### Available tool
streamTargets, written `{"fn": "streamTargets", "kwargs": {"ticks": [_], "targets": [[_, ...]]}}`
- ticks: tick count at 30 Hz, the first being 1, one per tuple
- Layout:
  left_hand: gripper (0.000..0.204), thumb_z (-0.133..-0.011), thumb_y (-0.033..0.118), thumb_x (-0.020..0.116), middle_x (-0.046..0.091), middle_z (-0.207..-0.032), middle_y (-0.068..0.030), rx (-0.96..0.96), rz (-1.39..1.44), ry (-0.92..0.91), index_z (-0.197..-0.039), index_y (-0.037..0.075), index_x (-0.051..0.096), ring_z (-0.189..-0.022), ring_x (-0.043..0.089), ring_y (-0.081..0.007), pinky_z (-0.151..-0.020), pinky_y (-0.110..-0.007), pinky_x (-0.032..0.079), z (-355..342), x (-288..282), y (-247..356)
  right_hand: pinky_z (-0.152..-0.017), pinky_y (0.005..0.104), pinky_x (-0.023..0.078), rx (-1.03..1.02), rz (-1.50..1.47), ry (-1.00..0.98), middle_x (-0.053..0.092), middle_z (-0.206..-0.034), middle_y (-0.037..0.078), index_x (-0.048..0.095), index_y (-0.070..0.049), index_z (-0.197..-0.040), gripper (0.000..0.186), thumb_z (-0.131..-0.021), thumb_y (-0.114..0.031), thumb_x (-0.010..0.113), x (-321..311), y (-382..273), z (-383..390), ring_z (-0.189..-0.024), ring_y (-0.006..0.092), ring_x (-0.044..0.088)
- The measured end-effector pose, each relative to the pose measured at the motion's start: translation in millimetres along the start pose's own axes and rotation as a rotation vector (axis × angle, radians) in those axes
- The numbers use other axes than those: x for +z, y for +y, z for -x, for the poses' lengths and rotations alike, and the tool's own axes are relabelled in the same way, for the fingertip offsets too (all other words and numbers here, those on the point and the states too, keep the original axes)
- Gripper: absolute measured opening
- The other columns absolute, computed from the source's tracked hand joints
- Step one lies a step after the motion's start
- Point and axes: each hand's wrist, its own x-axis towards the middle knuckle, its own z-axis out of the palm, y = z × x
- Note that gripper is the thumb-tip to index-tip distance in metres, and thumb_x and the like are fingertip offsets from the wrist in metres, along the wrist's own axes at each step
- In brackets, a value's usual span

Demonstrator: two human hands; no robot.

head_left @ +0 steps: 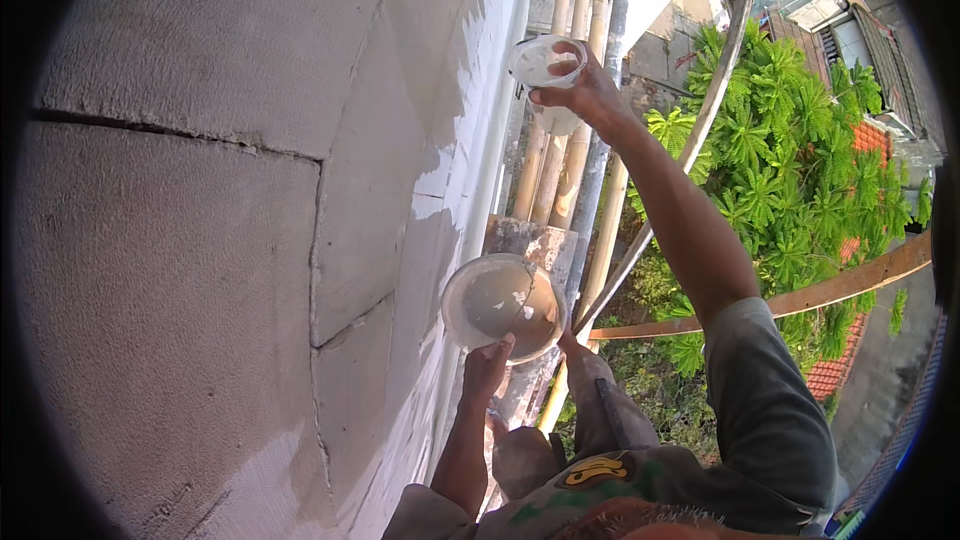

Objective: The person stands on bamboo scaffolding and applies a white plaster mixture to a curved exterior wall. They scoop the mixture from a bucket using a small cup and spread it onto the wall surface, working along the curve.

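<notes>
My left hand [487,368] grips the near rim of a round, pale basin [452,292], with the thumb over the edge. Inside the basin the bottom looks grey-brown, with a few white flecks; whether it holds liquid is hard to tell. My right hand [592,95] is stretched far forward, closed on a translucent plastic tub [527,62] with some fingers inside its rim. White smears show on the tub. Close beside both hands stands the block wall [390,190], with a white coated strip [455,165] along its edge.
Bamboo poles [572,165] and a board [530,238] form a scaffold under me, high above the ground. A curved pole [715,90] and a wooden rail [840,290] cross at the right. Beyond are green trees [760,150], tiled roofs and a paved yard.
</notes>
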Motion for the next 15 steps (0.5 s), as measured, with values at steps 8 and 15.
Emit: {"fn": "streamTargets", "kwargs": {"ticks": [8,15], "targets": [[0.050,-0.091,0.048,0.061,0.072,-0.096,-0.0193,-0.007,0.028,0.055,-0.105,0.001,0.072,-0.098,0.068,-0.0269,-0.085,-0.037,0.049,-14.6,7.8,-10.8,-0.094,0.0460,0.048,0.139,0.485,-0.007,0.060,-0.115,0.021,0.044,-0.006,-0.125,0.073,-0.065,-0.022,0.082,-0.4,90.2,-44.7,-0.112,0.0397,0.058],[0.046,-0.091,0.043,0.063,0.053,-0.063,0.0010,0.034,0.167,0.156,-0.077,-0.001,0.066,-0.063,0.045,-0.0098,-0.059,-0.030,0.039,-18.5,19.0,-17.6,-0.089,0.0439,0.050,-0.075,0.483,0.128,0.064,-0.108,0.022,0.044,-0.007,-0.122,0.069,-0.064,-0.021,0.080,75.0,58.3,-81.8,-0.105,0.0393,0.061]]}}
